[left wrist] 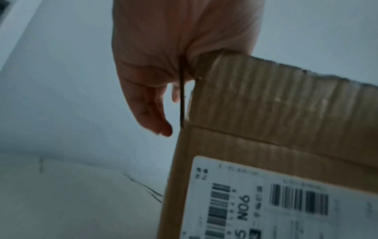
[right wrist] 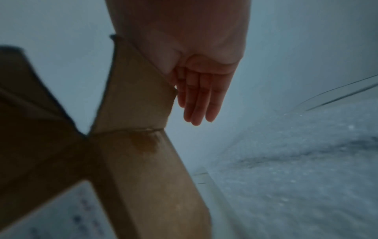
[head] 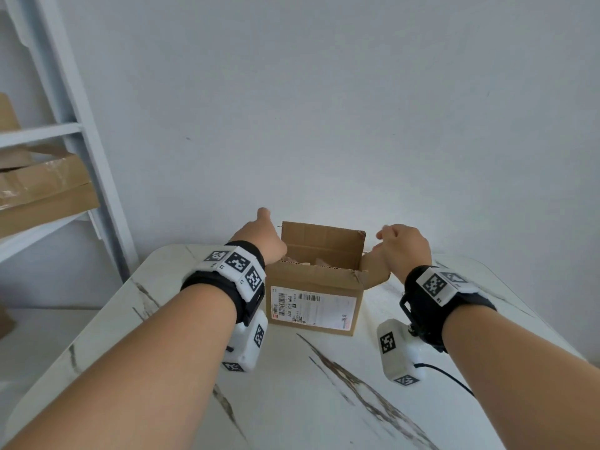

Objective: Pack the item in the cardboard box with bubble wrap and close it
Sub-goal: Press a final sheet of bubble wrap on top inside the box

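Observation:
A brown cardboard box (head: 324, 280) with a white shipping label (head: 313, 306) stands on the marble table (head: 324, 401), its top open. The back flap (head: 321, 237) stands upright. Something pale (head: 305, 263) lies inside, too hidden to identify. My left hand (head: 263, 238) is at the box's left side, thumb up. Its straight fingers (left wrist: 151, 110) lie along the outside of the left flap (left wrist: 182, 97), beside the raised front flap (left wrist: 276, 100). My right hand (head: 402, 248) presses its palm against the outer face of the right flap (right wrist: 135, 97), fingers (right wrist: 198, 100) straight.
A white shelf frame (head: 81, 125) at the left holds flat cardboard boxes (head: 48, 193). A plain wall rises just behind the table's far edge. A black cable (head: 454, 378) trails from my right wrist device over the table's right side.

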Available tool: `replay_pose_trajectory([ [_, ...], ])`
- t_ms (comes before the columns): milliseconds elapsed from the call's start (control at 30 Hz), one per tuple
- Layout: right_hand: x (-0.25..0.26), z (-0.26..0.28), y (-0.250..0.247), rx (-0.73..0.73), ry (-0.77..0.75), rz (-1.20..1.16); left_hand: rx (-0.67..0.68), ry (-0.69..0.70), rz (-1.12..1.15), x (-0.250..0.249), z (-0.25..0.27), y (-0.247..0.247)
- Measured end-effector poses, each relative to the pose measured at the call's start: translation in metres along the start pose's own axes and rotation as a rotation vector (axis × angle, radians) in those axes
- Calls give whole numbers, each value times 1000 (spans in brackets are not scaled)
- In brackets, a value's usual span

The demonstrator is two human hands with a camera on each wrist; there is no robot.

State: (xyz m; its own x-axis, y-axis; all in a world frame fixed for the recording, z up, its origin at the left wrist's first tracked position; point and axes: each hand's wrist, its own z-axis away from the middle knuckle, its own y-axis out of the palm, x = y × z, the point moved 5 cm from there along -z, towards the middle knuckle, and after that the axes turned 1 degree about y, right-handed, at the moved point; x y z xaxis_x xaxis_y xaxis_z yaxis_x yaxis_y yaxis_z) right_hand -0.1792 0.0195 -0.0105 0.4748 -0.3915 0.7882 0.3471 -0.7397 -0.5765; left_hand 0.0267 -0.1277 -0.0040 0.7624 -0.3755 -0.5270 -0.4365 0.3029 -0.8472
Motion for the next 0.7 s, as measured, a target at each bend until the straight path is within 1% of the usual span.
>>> replay_pose_trajectory([
  [67,-19,-3,-1,12,50,102,-2,67,-133,-4,4,3],
  [167,-42,-3,0,89,82,267,-57,148,-286,-5,8,5],
  [233,-52,4,4,191,94,435,-71,172,-302,-4,10,6],
  [300,-63,14,13,327,120,576,-81,195,-289,-5,11,7],
  [367,-72,21,22,397,137,675,-86,208,-270,-6,10,8],
  [433,-81,20,27,380,141,725,-93,209,-257,-6,10,9],
  [500,-87,16,29,357,150,714,-89,200,-233,-5,8,9],
  [600,-90,12,29,331,155,653,-98,198,-204,-3,5,10],
  [700,-86,11,18,254,174,563,-88,186,-178,-1,4,8],
])
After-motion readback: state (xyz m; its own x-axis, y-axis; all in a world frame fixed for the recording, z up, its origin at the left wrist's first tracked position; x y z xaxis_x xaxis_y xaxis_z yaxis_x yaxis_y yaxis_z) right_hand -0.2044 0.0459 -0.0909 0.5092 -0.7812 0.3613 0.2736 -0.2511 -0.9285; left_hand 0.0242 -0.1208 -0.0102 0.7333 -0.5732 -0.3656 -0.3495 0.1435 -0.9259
